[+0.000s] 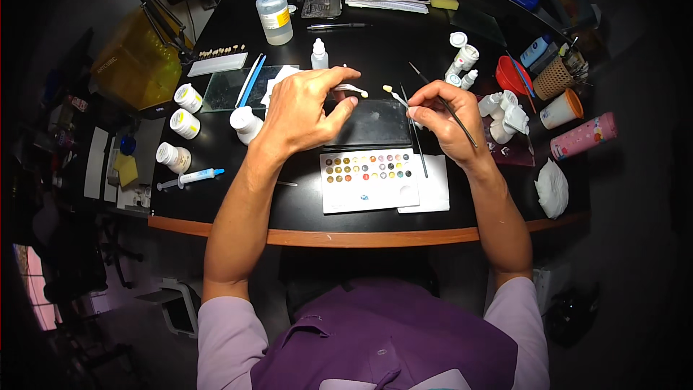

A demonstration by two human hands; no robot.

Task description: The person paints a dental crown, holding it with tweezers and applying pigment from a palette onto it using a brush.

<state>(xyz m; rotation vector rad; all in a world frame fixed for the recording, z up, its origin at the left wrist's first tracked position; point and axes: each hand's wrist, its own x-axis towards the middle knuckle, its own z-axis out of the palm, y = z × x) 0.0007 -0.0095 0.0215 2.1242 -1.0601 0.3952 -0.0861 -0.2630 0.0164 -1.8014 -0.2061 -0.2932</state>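
My left hand (307, 110) is closed around curved, pale metal tweezers (351, 88). A small tooth-coloured dental crown (364, 94) sits at their tip. To its right, my right hand (453, 123) pinches a tooth-shaped shade tab (388, 89) on a thin stem, level with the crown and a short gap away. The same hand also holds a slim dark brush (462, 127), its tip pointing up and to the left. Below both hands lies a white palette (339, 201) with rows of coloured paint wells. A black tray (368, 128) is just behind it.
White jars (185, 124) and a blue-tipped syringe (202, 175) stand or lie at left. Toward the back are a large clear bottle (274, 18) and a shade guide (218, 64). A red bowl (512, 76), a pink bottle (585, 136) and crumpled tissue (552, 189) occupy the right.
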